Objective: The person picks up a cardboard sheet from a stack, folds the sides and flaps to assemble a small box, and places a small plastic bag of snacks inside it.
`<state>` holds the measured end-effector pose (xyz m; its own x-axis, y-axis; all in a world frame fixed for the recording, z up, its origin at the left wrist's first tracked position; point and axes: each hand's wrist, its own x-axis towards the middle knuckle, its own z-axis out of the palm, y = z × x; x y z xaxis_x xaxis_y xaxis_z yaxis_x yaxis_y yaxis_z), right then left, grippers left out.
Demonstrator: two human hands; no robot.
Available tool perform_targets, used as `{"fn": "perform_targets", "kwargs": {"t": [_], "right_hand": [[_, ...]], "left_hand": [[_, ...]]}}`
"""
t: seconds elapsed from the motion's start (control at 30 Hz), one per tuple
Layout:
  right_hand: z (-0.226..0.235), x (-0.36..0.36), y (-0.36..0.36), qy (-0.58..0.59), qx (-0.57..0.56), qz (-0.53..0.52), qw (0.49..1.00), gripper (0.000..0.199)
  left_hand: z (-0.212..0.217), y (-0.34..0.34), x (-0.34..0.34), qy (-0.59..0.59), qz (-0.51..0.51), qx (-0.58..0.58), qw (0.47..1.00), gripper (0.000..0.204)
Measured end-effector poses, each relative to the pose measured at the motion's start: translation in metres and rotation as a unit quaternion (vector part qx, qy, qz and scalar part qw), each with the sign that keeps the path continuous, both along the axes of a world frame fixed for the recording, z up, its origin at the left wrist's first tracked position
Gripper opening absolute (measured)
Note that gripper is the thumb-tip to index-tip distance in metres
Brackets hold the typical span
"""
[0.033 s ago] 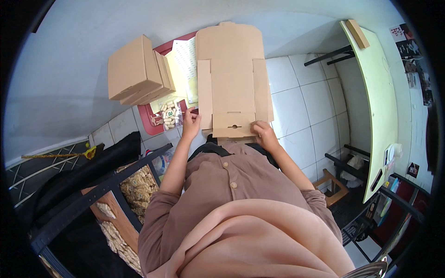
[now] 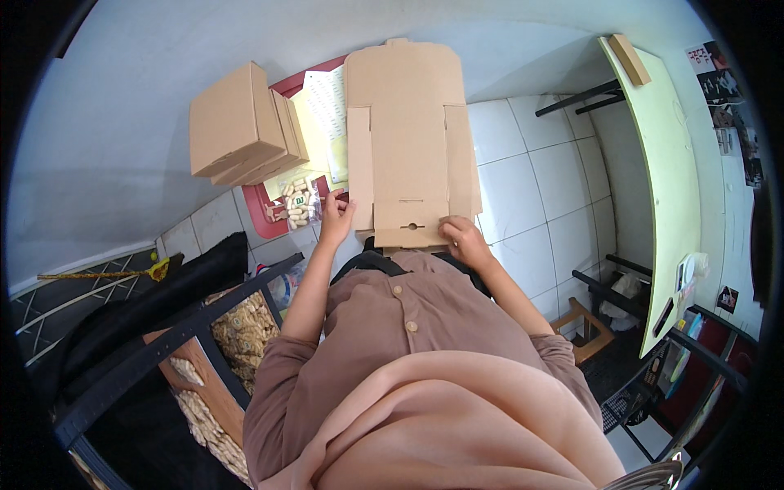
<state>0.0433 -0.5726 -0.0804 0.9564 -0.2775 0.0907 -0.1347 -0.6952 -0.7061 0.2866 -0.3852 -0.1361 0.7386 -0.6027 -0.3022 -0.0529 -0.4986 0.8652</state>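
Brown flat box [image 2: 411, 131] lay between both hands; left hand [image 2: 336, 214] fingers pinched its left edge, right hand [image 2: 461, 237] fingers pressed its bottom flap.

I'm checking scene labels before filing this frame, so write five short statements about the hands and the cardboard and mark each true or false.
1. Both hands grip the near edge of the flat, unfolded brown cardboard box blank. True: left hand, right hand.
2. The blank is already folded into a closed box. False: it lies open and flat, side flaps spread.
3. A stack of folded brown cardboard boxes sits to the left of the blank. True.
4. The small clear bag of pale pieces is in the right hand. False: it lies on the red tray, beside the left hand.
5. The floor is dark carpet. False: white floor tiles.
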Motion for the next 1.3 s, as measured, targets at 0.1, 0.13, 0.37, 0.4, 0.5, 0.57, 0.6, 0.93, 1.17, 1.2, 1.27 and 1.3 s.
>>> {"fn": "perform_targets", "kwargs": {"t": [0.1,0.13,0.37,0.4,0.5,0.57,0.6,0.93,1.17,1.2,1.27,1.3], "right_hand": [[0.017,0.006,0.005,0.010,0.061,0.023,0.998,0.019],[0.021,0.007,0.000,0.036,0.114,0.022,0.993,0.020],[-0.016,0.010,-0.045,0.085,0.093,-0.289,0.949,0.009],[-0.019,0.005,-0.047,0.101,0.101,-0.291,0.946,0.009],[-0.031,-0.007,-0.049,0.081,0.169,-0.232,0.955,0.018],[-0.040,-0.014,-0.050,0.049,0.295,-0.240,0.923,0.021],[-0.044,-0.017,-0.050,0.032,0.356,-0.243,0.902,0.022],[-0.006,-0.005,-0.056,0.074,0.191,-0.120,0.971,0.042],[0.009,-0.003,-0.058,0.079,0.001,-0.017,0.997,0.044],[0.010,-0.003,-0.058,0.080,-0.026,-0.002,0.996,0.044],[-0.001,-0.011,-0.058,0.063,-0.074,0.016,0.995,0.049],[-0.006,-0.015,-0.057,0.054,-0.098,0.025,0.993,0.051]], "left_hand": [[0.001,0.001,0.004,-0.008,-0.051,0.035,0.998,0.043],[0.003,0.000,0.005,-0.016,-0.073,0.044,0.996,0.044],[0.022,-0.003,0.018,-0.081,-0.084,0.016,0.993,0.046],[0.024,-0.001,0.018,-0.068,-0.100,0.006,0.993,0.046],[0.015,0.015,0.026,-0.106,-0.197,-0.029,0.974,0.043],[0.020,0.018,0.027,-0.110,-0.245,-0.032,0.963,0.041],[0.022,0.019,0.028,-0.091,-0.249,-0.024,0.964,0.040],[0.029,0.019,0.038,-0.121,-0.301,-0.022,0.946,0.038],[0.016,0.025,0.045,-0.137,-0.307,-0.033,0.941,0.038],[0.015,0.026,0.045,-0.149,-0.313,-0.037,0.937,0.039],[0.018,0.024,0.045,-0.200,-0.334,-0.042,0.920,0.042],[0.020,0.023,0.045,-0.239,-0.349,-0.044,0.905,0.045]]}}
